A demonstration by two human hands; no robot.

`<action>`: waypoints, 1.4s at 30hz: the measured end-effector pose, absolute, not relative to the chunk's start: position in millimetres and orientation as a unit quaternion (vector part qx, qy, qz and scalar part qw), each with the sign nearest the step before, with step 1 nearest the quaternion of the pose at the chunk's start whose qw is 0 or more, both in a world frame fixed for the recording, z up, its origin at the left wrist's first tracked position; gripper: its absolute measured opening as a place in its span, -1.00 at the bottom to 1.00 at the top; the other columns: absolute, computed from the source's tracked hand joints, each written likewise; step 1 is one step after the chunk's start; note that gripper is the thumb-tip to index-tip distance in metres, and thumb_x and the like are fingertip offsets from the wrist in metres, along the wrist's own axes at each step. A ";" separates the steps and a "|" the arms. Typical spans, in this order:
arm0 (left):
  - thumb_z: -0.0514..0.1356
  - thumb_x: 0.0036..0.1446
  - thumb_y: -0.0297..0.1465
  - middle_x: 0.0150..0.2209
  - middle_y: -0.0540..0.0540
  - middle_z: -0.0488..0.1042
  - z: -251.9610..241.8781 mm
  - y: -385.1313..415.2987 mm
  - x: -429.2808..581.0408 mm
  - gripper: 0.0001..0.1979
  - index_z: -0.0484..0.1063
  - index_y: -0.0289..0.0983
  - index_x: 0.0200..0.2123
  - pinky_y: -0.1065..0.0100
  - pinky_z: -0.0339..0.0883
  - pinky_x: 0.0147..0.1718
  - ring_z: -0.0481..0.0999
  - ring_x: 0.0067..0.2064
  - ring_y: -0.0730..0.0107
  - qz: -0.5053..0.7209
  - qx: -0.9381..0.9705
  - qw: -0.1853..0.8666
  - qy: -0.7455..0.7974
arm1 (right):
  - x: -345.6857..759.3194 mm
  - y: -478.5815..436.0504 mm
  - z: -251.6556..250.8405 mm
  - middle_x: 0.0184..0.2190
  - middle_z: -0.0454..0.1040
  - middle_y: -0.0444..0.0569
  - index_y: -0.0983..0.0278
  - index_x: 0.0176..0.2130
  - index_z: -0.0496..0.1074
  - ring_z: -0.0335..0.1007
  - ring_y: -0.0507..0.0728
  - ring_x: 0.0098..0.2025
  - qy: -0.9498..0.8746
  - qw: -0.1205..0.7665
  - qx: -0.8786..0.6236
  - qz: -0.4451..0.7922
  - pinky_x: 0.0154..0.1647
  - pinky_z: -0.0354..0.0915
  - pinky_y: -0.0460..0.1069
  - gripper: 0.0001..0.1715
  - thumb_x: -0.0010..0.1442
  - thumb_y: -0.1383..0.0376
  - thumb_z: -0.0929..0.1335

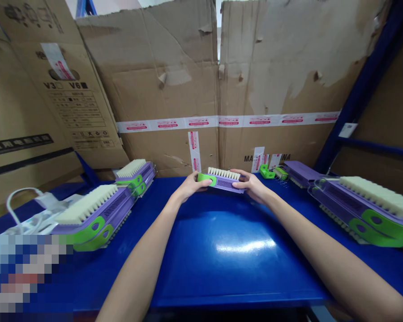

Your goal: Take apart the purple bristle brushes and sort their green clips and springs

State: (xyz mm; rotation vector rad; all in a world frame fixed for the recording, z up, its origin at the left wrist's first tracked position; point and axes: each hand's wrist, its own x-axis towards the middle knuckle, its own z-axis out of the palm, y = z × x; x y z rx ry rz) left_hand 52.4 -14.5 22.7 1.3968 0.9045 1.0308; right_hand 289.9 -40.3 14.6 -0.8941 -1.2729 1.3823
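Between both hands is a purple and green scrub brush (225, 183), its cream bristles facing up, held above the blue table. My left hand (192, 185) grips the green end, its thumb on the near side. Around the purple end, my right hand (250, 184) has its fingers closed, thumb in front and index finger behind. The brush lies nearly level, its right end slightly lower. Parts of the fingers are hidden behind it.
Stacked brushes of the same kind stand at left (97, 212) and right (366, 205). A green piece (267, 171) lies near the back, beside a purple part (300, 173). Cardboard (168, 94) walls the back. A white plug with cable (52, 201) sits at far left.
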 end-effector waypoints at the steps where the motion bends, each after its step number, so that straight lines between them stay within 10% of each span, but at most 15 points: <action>1: 0.42 -0.24 -0.29 -0.07 -0.24 0.49 21.5 -13.9 51.4 -0.50 0.36 -0.28 -0.20 0.05 0.40 -0.06 0.48 0.00 0.06 0.438 0.589 0.553 0.394 | 287.0 -39.9 13.0 -0.12 0.53 0.02 0.25 0.04 0.36 0.46 0.19 -0.09 -0.528 0.512 -0.378 0.562 0.02 0.31 0.10 -0.15 -0.28 0.32 0.56; 14: 0.26 -0.05 -0.04 -0.09 -0.22 0.48 15.8 5.7 21.4 -0.40 0.23 -0.22 -0.01 0.20 0.38 -0.19 0.51 -0.10 0.19 0.582 0.483 0.425 0.498 | 268.8 -36.8 0.0 -0.03 0.47 0.09 0.28 0.16 0.25 0.40 0.20 -0.01 -0.571 0.520 -0.464 0.434 0.08 0.28 0.13 0.03 -0.28 0.20 0.57; 32: 0.34 -0.18 -0.19 0.01 -0.19 0.41 -3.8 11.0 24.1 -0.62 0.56 -0.13 -0.22 0.06 0.00 0.17 0.22 0.18 -0.04 0.416 0.697 0.203 0.547 | 275.7 -38.8 1.8 -0.04 0.47 0.09 0.28 0.17 0.22 0.39 0.21 0.00 -0.562 0.522 -0.420 0.485 0.09 0.27 0.14 0.04 -0.26 0.20 0.56; 42: 0.25 -0.05 -0.31 -0.46 -0.08 0.51 1.4 10.9 29.1 -0.90 0.46 -0.20 -0.53 0.19 0.26 -0.09 0.49 -0.21 0.12 0.395 0.705 0.228 0.543 | 276.7 -37.2 1.2 -0.11 0.50 0.04 0.24 0.15 0.27 0.40 0.20 -0.01 -0.569 0.519 -0.421 0.479 0.10 0.25 0.16 -0.02 -0.25 0.21 0.55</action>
